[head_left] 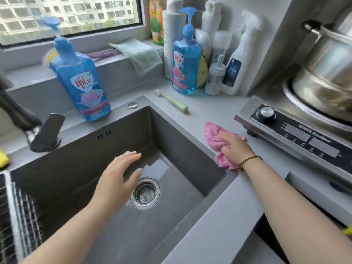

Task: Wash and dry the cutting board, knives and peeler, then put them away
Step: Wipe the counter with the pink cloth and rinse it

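Note:
A pink cloth (pixel 211 137) lies on the grey counter just right of the sink (pixel 181 138). My right hand (pixel 235 147) rests flat on it, fingers fairly straight. My left hand (pixel 118 178) hovers over the sink basin with fingers spread and relaxed, holding nothing. A thin film of water lies on the sink floor around the drain strainer (pixel 145 193). No cutting board, knife or peeler shows in this view.
Two blue dish-soap pump bottles (pixel 82 84) (pixel 185 61) stand behind the sink, with white spray bottles beside them. A green toothbrush (pixel 172 101) lies on the counter. The faucet (pixel 28 119) is left, a wire rack (pixel 17 210) lower left, an induction cooker (pixel 297 132) with a steel pot (pixel 327 71) right.

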